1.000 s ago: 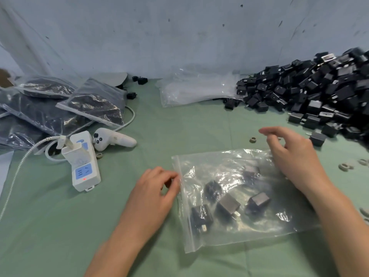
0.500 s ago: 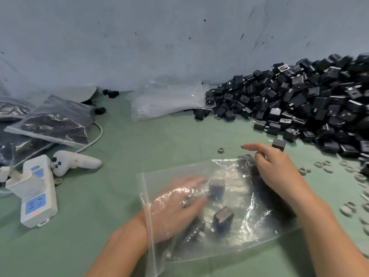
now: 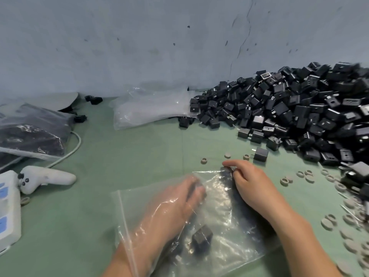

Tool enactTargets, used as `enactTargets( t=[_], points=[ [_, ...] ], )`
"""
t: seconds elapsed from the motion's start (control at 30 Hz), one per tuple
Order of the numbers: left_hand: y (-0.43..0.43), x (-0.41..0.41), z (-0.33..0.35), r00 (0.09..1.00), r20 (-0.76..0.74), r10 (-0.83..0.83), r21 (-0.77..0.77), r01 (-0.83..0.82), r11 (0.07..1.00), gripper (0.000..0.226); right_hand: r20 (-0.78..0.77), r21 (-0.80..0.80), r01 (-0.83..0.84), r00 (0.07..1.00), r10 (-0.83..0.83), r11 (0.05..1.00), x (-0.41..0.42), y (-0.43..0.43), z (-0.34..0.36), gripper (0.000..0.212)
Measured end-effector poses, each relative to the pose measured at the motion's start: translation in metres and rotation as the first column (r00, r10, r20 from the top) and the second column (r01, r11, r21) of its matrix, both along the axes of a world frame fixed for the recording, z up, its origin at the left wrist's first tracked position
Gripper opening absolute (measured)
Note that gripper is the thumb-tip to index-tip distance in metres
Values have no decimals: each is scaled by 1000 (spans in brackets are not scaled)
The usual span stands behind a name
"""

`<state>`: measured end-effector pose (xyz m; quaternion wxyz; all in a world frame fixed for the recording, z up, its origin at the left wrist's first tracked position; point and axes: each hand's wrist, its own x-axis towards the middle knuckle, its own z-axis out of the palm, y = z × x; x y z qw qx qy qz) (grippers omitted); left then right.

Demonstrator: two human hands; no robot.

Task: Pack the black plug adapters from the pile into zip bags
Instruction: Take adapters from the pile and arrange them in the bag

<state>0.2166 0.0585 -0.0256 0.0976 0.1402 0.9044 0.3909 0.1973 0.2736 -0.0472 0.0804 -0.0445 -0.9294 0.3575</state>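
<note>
A clear zip bag (image 3: 229, 226) lies nearest. The left hand (image 3: 171, 204) is inside it, fingers stretched forward; blur hides whether they hold anything. One black plug adapter (image 3: 202, 235) sits in the bag, just right of that wrist. The right hand (image 3: 249, 182) pinches the bag's far corner. Beyond the bag, rightward, rises the adapter pile (image 3: 299, 108). Left of the bag, the blue labels on a white power strip (image 3: 8, 206) are unreadable.

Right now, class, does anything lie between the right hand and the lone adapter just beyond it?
Nothing visible: bare cloth separates the right hand from the adapter. A grey ring lies just left of it.
</note>
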Motion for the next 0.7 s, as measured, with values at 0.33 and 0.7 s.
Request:
enactTargets(
  t=[0.33,0.7],
  points=[
    [-18,7,6,997,-33,64,22,-63,998,18,2,-3,-15,1000,15,1000,2,1,0,37],
    [3,2,7,954,-85,-286,77,293,953,65,7,-9,-12,1000,12,1000,0,1,-2,38]
  ],
)
